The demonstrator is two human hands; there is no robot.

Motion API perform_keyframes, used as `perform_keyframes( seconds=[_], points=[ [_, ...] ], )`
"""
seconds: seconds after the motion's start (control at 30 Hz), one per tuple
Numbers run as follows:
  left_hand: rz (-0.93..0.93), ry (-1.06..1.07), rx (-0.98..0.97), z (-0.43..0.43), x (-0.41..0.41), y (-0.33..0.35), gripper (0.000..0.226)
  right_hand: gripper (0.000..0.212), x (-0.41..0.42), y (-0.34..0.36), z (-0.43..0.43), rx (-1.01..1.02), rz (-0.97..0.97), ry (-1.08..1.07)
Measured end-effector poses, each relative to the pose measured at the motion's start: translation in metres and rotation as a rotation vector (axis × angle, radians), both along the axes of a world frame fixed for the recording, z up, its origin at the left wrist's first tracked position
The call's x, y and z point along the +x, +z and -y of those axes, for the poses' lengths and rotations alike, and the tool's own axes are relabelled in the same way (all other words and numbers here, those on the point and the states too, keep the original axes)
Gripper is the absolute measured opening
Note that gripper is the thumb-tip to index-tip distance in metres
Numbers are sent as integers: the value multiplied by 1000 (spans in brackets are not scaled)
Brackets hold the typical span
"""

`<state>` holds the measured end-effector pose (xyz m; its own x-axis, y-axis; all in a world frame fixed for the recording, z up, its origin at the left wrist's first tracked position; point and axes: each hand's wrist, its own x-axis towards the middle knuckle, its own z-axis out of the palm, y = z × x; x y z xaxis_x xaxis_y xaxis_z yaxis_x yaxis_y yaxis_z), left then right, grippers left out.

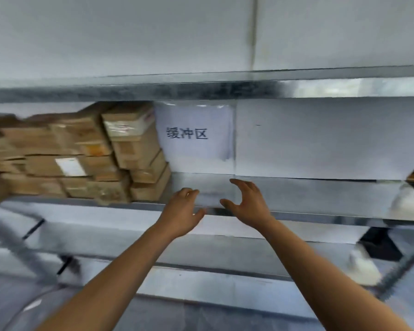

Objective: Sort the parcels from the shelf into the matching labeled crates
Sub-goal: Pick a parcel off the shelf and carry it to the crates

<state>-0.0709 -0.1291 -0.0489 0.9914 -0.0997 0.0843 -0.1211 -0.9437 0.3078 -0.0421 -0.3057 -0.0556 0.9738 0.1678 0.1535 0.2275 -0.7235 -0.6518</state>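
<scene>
— Where are the parcels, from where you look?

— Your parcels (93, 158) are brown cardboard boxes, flat and rectangular. They are piled unevenly on the left part of the metal shelf (308, 197). Some have clear tape, and one has a white label (69, 166) on its front face. The picture is blurred there, so the print cannot be read.

— And my hands?

— Your left hand (182, 211) and your right hand (246, 206) reach to the front edge of the shelf, near each other, to the right of the pile. Both hold nothing. The fingers are apart and only loosely bent, and the right ones are spread wider. Neither hand touches a box.

— What is behind them?

— A white sheet of paper (196, 134) with three dark characters is on the smooth pale back panel (320, 139), just beside the top boxes. The shelf surface is shiny grey metal.
</scene>
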Motion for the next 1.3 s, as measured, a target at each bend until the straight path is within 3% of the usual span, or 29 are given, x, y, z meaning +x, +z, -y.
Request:
perform_keyframes(
  seconds=[0.13,0.43,0.9,1.3],
  points=[
    [24,101,-33,-70,-12,10,57,65,6,7,-67,83,-23,98],
    [268,294,-134,-153,25,73,57,57,54,57,-155,272,-2,224],
    [344,422,-287,-173,117,101,66,56,150,112,-234,582,-177,202],
    [346,442,-521,-161,117,116,67,44,142,112,-233,796,-295,205]
  ],
)
